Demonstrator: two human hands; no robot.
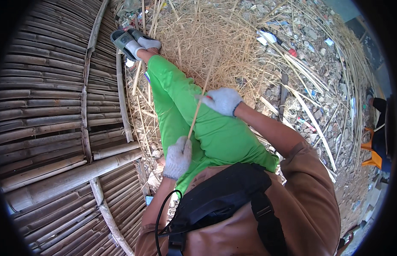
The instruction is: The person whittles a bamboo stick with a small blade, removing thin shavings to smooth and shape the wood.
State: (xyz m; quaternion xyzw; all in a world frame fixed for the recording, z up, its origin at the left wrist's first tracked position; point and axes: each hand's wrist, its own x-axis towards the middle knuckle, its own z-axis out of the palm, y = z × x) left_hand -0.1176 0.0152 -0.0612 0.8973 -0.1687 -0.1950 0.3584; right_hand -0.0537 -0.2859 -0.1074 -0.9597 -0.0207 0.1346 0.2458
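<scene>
A thin, pale bamboo strip [195, 119] slants up and away over my legs in green trousers [224, 141]. Its near end is in my left hand [179, 158], in a white knitted glove, with the fingers closed round it. Farther up the strip, my right hand [224, 101], gloved the same way, is closed on a small knife [200, 97]. Only a bit of red at its handle and a short, blurred grey blade show. The blade lies across the strip, touching it or very near. The strip's far end blurs over the shavings.
At left is a slatted bamboo platform [45, 123]. Ahead, a heap of straw-coloured shavings [224, 38] covers the ground. Long bamboo strips [316, 119] lie over rubble and litter at right, near an orange chair [370, 149] and another person [380, 123]. A black waist bag [224, 192] crosses my lap.
</scene>
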